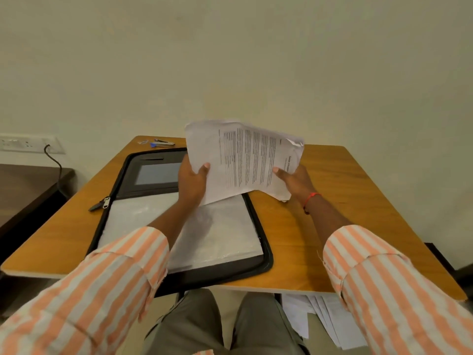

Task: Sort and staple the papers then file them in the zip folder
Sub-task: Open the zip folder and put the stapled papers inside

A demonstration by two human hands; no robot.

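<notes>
I hold a crumpled stack of printed papers point(243, 157) up over the table. My left hand point(192, 181) grips its left edge, thumb on the front. My right hand point(294, 181) pinches the right edge. Below them a black zip folder point(266, 254) lies open on the wooden table point(332, 213), with clear plastic sleeves in its near half and a pocket with a window in its far half. A small stapler point(163, 143) sits at the table's far edge, beyond the folder.
More loose papers point(322, 319) lie on the floor under the table's right side, beside my knees. A dark side table point(28, 190) stands at the left. A wall socket point(28, 143) with a black cable is on the wall behind it.
</notes>
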